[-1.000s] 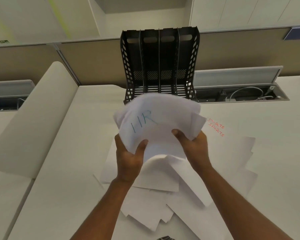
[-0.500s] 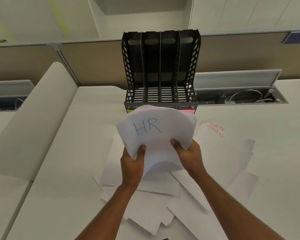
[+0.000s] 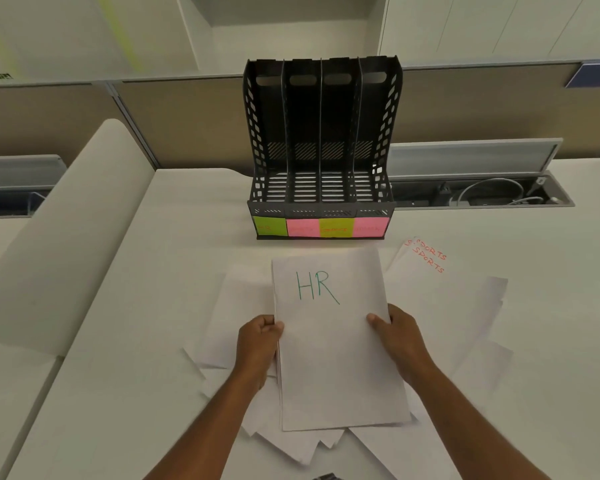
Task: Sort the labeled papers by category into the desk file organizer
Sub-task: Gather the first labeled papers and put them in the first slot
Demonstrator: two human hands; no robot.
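Since the earlier frame, the HR stack (image 3: 336,341) has come down from its raised, bowed position in front of the file organizer (image 3: 321,147) and now lies flat and squared, low in the centre of the frame, over the loose papers (image 3: 465,323) spread on the worktop (image 3: 146,306).

The left hand (image 3: 258,344) is closed on the stack's left edge, thumb on top. The right hand (image 3: 400,337) grips the right edge the same way. The top sheet reads "HR" in green.

The organizer stands upright at upper centre, its four slots empty as far as can be seen. Coloured notes sit on its front lip; the lime-green note (image 3: 270,226) at far left appears to read HR, though the writing is faint. Sheets marked SPORTS (image 3: 426,259) lie to the right of the stack.

Judgement: the step in hand is squaring the gathered HR sheets; filing has not begun. The next move calls for lifting the stack, turning it on edge, and lowering it into the leftmost slot, provided that label is confirmed.
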